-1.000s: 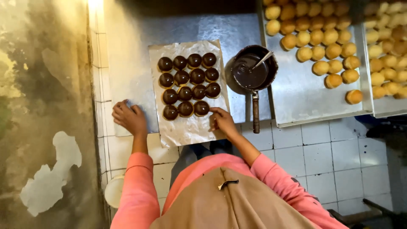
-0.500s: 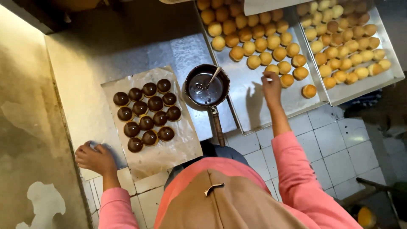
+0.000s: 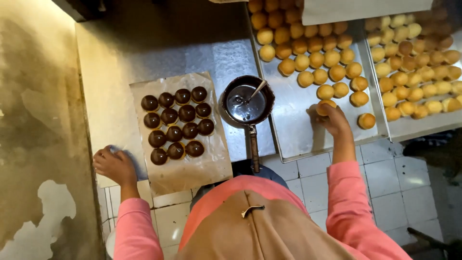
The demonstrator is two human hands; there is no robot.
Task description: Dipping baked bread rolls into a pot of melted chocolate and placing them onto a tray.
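**Picking a plain bun off the steel tray**

On the steel tray (image 3: 293, 139) to my right, seen from the head camera, my right hand (image 3: 334, 120) is closing its fingers around one golden plain bun (image 3: 325, 103) at the near edge of the batch; only the bun's top is showing above my fingertips. The other plain buns (image 3: 308, 60) are lying in loose rows behind it, some touching. Just left of the tray, the small dark saucepan (image 3: 248, 101) of chocolate glaze is sitting with a spoon (image 3: 256, 90) leaning in it and its handle pointing toward me. Further left, the sheet of brown paper (image 3: 192, 163) is carrying the glazed buns (image 3: 175, 123), set close in rows. My left hand (image 3: 113, 164) is resting flat, fingers curled, on a blue cloth (image 3: 137, 166) at the paper's near-left corner, holding nothing else. A second tray of buns (image 3: 418, 91) is lying at far right.

To do this well, I judge I should be gripping the bun lightly by its sides, so the crown stays free for dipping, and lifting it without nudging its neighbours.
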